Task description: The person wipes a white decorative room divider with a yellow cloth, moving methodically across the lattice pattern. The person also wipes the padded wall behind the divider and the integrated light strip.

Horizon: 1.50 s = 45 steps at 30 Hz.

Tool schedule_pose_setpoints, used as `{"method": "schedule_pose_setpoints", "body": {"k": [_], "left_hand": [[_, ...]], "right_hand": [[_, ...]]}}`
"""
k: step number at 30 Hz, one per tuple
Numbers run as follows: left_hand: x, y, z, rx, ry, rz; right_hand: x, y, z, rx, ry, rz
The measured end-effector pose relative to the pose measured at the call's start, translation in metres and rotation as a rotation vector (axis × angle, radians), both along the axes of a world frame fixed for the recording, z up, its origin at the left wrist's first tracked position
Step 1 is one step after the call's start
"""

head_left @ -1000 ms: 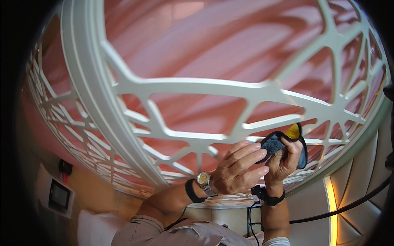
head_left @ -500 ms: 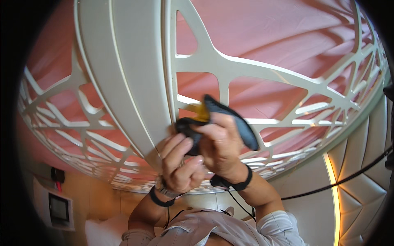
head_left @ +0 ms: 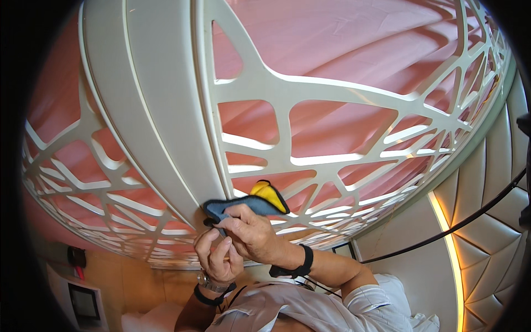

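A cleaning cloth point(head_left: 243, 207), blue-grey on one face and yellow on the other with a black border, is bunched at the lower part of the wide white panel. My right hand point(head_left: 251, 235) grips it, the thumb and fingers pressed into its folds, and the yellow corner sticks up beyond the knuckles. Just below, my left hand point(head_left: 218, 260) has curled fingers at the cloth's lower fold; its exact hold is partly hidden. Behind the cloth rises the white grooved panel point(head_left: 160, 99), joined to the white openwork lattice point(head_left: 282, 130).
Pink fabric point(head_left: 343, 50) lies behind the lattice. On the right are a padded wall point(head_left: 498, 221) with a glowing light strip point(head_left: 452, 249) and a black cable point(head_left: 470, 222). A framed dark panel point(head_left: 84, 301) stands low on the left, by a tiled floor point(head_left: 166, 285).
Both hands and the cloth have moved down and left in the view. The cloth has turned, its blue-grey face now stretching left and the yellow corner right. The panel and lattice have shifted left.
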<state>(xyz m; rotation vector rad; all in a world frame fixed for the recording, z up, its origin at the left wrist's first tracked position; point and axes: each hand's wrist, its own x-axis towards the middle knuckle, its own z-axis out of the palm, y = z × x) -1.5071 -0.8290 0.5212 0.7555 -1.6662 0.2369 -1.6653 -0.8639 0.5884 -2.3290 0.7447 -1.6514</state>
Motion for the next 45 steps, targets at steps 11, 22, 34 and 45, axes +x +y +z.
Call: {"method": "schedule_pose_setpoints", "body": {"k": [11, 22, 34, 45], "left_hand": [[-0.088, -0.028, -0.009, 0.078, 0.017, -0.140], [-0.207, -0.045, 0.072, -0.118, -0.132, -0.172], [-0.243, -0.037, 0.039, 0.283, -0.349, -0.333], [-0.255, -0.034, 0.058, -0.003, -0.361, -0.424]], "right_hand": [[-0.078, 0.016, -0.017, -0.035, -0.062, -0.202], [-0.179, 0.017, 0.018, -0.077, -0.225, -0.464], [-0.242, 0.028, -0.069, -0.010, -0.253, -0.598], [-0.296, 0.005, 0.025, -0.341, -0.378, -0.790]]}}
